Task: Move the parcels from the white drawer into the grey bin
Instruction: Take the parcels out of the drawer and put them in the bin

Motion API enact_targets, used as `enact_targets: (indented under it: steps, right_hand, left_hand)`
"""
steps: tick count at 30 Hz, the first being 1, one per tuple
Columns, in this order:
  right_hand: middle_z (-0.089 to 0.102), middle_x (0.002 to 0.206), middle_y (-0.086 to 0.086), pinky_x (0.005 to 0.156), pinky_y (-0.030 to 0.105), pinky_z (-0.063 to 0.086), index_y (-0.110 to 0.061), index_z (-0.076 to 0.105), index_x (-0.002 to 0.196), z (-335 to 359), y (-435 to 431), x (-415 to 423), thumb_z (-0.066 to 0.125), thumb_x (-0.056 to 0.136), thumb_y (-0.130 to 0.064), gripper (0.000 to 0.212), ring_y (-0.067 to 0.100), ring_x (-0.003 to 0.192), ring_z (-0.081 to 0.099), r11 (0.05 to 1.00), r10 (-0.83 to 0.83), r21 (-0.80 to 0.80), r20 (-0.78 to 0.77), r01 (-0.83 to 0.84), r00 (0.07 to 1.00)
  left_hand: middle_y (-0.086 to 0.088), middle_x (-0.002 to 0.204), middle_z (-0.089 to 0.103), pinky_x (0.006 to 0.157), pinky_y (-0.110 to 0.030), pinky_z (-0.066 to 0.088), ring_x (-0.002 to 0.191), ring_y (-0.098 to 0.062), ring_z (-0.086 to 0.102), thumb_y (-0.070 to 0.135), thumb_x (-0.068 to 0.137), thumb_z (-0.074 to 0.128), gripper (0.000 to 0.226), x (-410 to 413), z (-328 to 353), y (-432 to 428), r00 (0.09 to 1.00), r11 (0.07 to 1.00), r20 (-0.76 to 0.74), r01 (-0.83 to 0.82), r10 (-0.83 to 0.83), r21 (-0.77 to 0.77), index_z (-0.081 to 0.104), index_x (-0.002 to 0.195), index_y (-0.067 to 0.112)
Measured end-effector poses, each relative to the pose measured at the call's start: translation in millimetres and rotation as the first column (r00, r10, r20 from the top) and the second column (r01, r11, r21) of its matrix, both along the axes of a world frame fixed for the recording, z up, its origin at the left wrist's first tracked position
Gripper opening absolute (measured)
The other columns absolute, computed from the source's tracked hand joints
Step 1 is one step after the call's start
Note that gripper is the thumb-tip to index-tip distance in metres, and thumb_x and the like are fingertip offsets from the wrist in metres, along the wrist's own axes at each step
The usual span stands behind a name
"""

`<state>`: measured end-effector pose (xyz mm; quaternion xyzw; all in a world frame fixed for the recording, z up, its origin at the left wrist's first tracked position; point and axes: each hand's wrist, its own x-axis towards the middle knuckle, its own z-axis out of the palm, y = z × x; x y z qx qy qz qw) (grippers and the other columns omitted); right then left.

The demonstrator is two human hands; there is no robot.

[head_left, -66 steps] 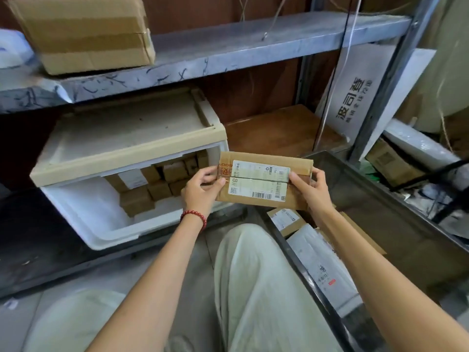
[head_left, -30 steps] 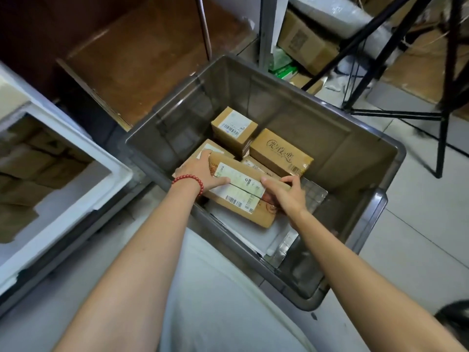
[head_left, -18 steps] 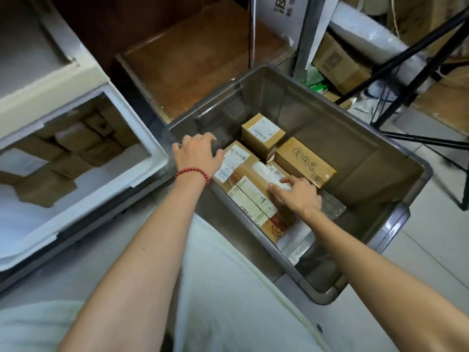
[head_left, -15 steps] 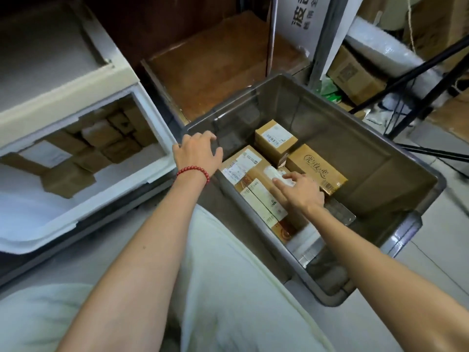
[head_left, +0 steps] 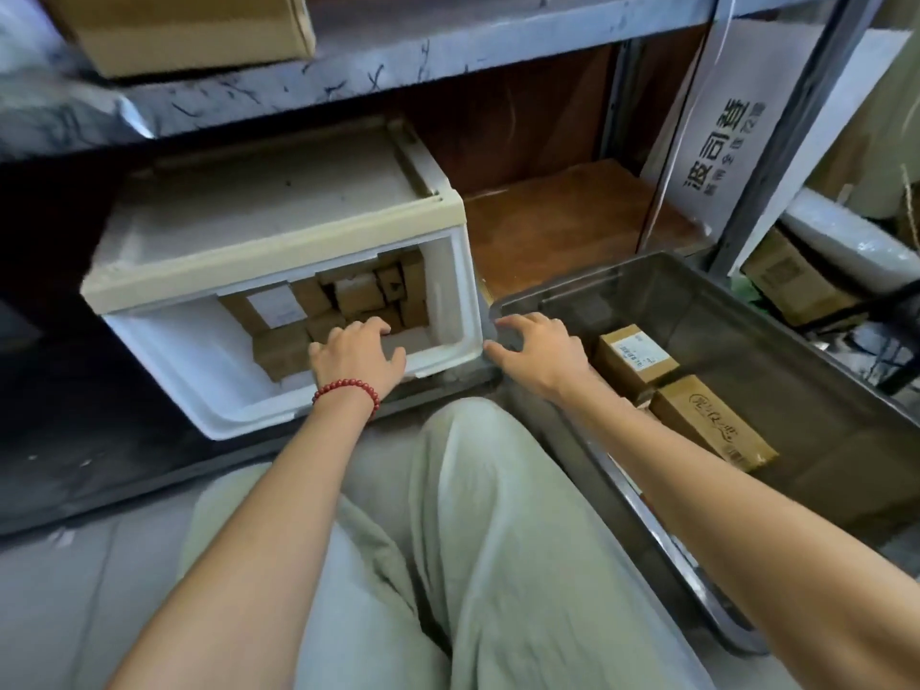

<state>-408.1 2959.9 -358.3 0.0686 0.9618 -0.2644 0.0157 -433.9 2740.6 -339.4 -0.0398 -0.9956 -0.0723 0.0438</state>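
Fingers of the left hand [head_left: 356, 361] curve loosely over the front rim of the white drawer [head_left: 209, 405], gripping nothing, tips just beside the brown parcels [head_left: 358, 293] packed toward its back and right; bare white floor shows on the drawer's left. Beside it the right hand [head_left: 540, 356] hovers spread and unladen above the near corner of the grey bin [head_left: 562, 289], close to the drawer's right wall. Two boxes [head_left: 634, 358] lie along the bin's near wall, bare floor beyond them.
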Motion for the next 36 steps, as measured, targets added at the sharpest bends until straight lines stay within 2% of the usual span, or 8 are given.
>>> enact_targets:
  steps: [4, 9, 14, 25, 30, 36]
  right_hand:
    - [0.045, 0.146, 0.003, 0.106, 0.049, 0.032, -0.033, 0.05, 0.137, 14.8, -50.1, -6.7, 0.047, 0.091, -0.057, 0.052, 0.028, 0.133, 0.039, 0.995, 0.092, -0.027, -0.054, -0.093, 0.994]
    - [0.047, 0.143, 0.002, 0.103, 0.045, 0.04, -0.03, 0.05, 0.137, 13.4, -104.9, -8.7, 0.048, 0.092, -0.057, 0.052, 0.025, 0.129, 0.044, 0.976, 0.198, -0.072, -0.081, -0.204, 0.977]
    - [0.043, 0.145, 0.005, 0.105, 0.044, 0.034, -0.028, 0.045, 0.141, 1.9, -123.1, -14.0, 0.047, 0.092, -0.059, 0.058, 0.028, 0.133, 0.039, 0.954, 0.295, 0.066, -0.021, -0.293, 0.955]
    - [0.039, 0.15, 0.006, 0.107, 0.049, 0.033, -0.028, 0.04, 0.144, -9.9, -129.3, -35.2, 0.046, 0.09, -0.062, 0.063, 0.029, 0.135, 0.037, 0.936, 0.319, 0.151, 0.02, -0.318, 0.947]
    - [0.038, 0.15, 0.006, 0.109, 0.049, 0.033, -0.028, 0.038, 0.145, -16.2, -129.5, -42.2, 0.046, 0.091, -0.061, 0.064, 0.028, 0.136, 0.036, 0.938, 0.311, 0.148, 0.045, -0.314, 0.949]
    - [0.038, 0.149, 0.002, 0.106, 0.047, 0.033, -0.029, 0.039, 0.144, -24.8, -144.3, -69.6, 0.046, 0.092, -0.059, 0.06, 0.027, 0.136, 0.036, 0.947, 0.312, 0.088, -0.027, -0.309, 0.95]
  left_hand:
    - [-0.004, 0.127, 0.058, 0.094, -0.043, 0.039, 0.117, -0.028, 0.051, 0.046, 0.092, 0.049, 0.044, 9.6, 6.4, -47.0, 0.997, 0.997, -0.008, -0.078, 0.078, 0.021, 0.05, 0.131, 0.025]
    - [-0.003, 0.128, 0.058, 0.091, -0.041, 0.04, 0.116, -0.028, 0.052, 0.046, 0.092, 0.05, 0.044, 18.2, -2.4, -92.5, 0.981, 0.98, 0.026, -0.194, 0.193, 0.05, 0.049, 0.131, 0.025]
    - [0.0, 0.132, 0.056, 0.091, -0.039, 0.044, 0.119, -0.027, 0.052, 0.047, 0.09, 0.051, 0.046, 19.9, -17.3, -115.7, 0.958, 0.941, 0.058, -0.285, 0.279, 0.184, 0.048, 0.132, 0.026]
    - [-0.002, 0.138, 0.05, 0.092, -0.041, 0.04, 0.122, -0.028, 0.047, 0.047, 0.092, 0.049, 0.051, 7.8, -28.4, -111.1, 0.962, 0.961, 0.109, -0.262, 0.252, 0.091, 0.041, 0.138, 0.026]
    - [-0.003, 0.14, 0.048, 0.094, -0.043, 0.043, 0.122, -0.029, 0.047, 0.048, 0.091, 0.051, 0.055, -2.1, -30.6, -113.2, 0.957, 0.96, 0.149, -0.264, 0.249, 0.09, 0.039, 0.139, 0.026]
    - [-0.006, 0.14, 0.046, 0.097, -0.044, 0.044, 0.124, -0.029, 0.047, 0.05, 0.089, 0.054, 0.061, -28.3, -39.0, -134.1, 0.926, 0.904, 0.192, -0.364, 0.325, 0.225, 0.035, 0.142, 0.026]
